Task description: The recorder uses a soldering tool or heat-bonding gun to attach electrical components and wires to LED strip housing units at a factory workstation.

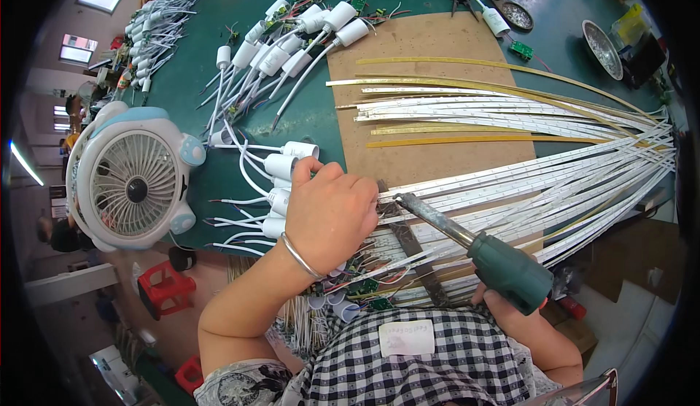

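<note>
My left hand (332, 213), a bangle on its wrist, is closed at the near-left ends of a bundle of long white LED strips (496, 176). Whatever is between its fingers is hidden behind the knuckles. In my right hand (507, 311) is a soldering iron with a dark green handle (514, 271). Its metal tip (408, 203) points left, close to the left hand's fingertips and over the strips. White cylindrical housings with cables (278, 165) lie just left of the left hand. A dark flat metal bar (415, 249) crosses the strips.
A fan (135, 183) stands at the left. More wired white housings (273, 59) are heaped at the far left. Yellow-backed strips (452, 142) rest on a brown board (419, 34). Pliers (461, 1), a solder stand (514, 13) and a metal dish (601, 48) are at the far right.
</note>
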Tool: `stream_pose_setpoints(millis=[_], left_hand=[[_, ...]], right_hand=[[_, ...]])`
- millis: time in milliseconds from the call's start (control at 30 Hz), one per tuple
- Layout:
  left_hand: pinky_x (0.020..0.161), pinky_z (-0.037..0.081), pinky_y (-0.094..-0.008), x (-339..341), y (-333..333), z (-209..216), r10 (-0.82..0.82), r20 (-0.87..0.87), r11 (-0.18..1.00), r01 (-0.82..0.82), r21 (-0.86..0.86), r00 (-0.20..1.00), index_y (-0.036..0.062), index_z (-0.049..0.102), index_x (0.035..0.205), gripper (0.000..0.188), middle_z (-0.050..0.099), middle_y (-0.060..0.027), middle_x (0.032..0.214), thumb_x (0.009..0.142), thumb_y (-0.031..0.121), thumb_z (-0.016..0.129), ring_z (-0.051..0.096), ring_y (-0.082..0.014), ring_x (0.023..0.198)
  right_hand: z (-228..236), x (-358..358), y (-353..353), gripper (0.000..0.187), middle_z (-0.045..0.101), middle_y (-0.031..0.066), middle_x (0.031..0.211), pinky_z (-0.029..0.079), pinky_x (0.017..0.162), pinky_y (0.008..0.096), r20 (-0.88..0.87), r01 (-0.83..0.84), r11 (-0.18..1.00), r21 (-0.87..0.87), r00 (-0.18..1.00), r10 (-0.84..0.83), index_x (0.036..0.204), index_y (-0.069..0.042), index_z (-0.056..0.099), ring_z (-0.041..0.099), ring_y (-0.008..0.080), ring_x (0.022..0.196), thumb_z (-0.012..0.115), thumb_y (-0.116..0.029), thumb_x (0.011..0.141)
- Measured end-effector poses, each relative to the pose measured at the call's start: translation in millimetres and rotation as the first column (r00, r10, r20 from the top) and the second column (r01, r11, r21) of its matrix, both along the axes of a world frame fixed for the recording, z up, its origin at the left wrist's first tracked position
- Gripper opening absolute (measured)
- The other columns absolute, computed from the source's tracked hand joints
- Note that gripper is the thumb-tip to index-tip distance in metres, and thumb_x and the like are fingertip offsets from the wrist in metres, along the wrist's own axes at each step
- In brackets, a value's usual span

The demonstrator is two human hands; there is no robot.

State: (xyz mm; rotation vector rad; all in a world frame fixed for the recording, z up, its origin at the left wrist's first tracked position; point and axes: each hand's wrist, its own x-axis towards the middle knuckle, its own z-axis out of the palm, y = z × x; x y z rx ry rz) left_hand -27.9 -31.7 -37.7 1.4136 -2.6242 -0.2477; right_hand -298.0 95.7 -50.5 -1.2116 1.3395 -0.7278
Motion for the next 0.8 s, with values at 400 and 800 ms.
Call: stream_pose_setpoints(millis=[400, 800], left_hand=[[0.082, 0.034, -0.0385, 0.4, 1.0, -1.6, 0.007, -0.023, 1.000, -0.007, -0.006, 1.000, 0.0139, 0.061, 0.072, 0.005, 0.060, 0.0010, 0.067, 0.069, 0.011, 0.065, 0.054, -0.0192, 0.071], [0.082, 0.033, -0.0384, -1.7, 1.3, -1.1, 0.014, 0.000, 1.000, -0.014, -0.021, 1.000, 0.0133, 0.062, 0.070, 0.003, 0.060, 0.0001, 0.066, 0.069, 0.012, 0.064, 0.054, -0.0194, 0.071]], right_hand=[[-2.5, 5.3, 0.2, 0.034, 0.063, 0.0137, 0.106, 0.045, 0.087, 0.0402, -0.048, -0.046, 0.996, 0.079, 0.998, 0.050, 0.107, -0.005, 0.064, 0.058, 0.0328, 0.099, 0.070, -0.011, 0.074], [4.0, -4.3, -3.2, 0.043, 0.060, 0.0083, 0.096, 0.046, 0.059, 0.0261, 0.074, -0.140, 0.990, 0.025, 0.988, 0.138, 0.128, -0.003, 0.049, 0.061, 0.0146, 0.069, 0.054, -0.017, 0.088]])
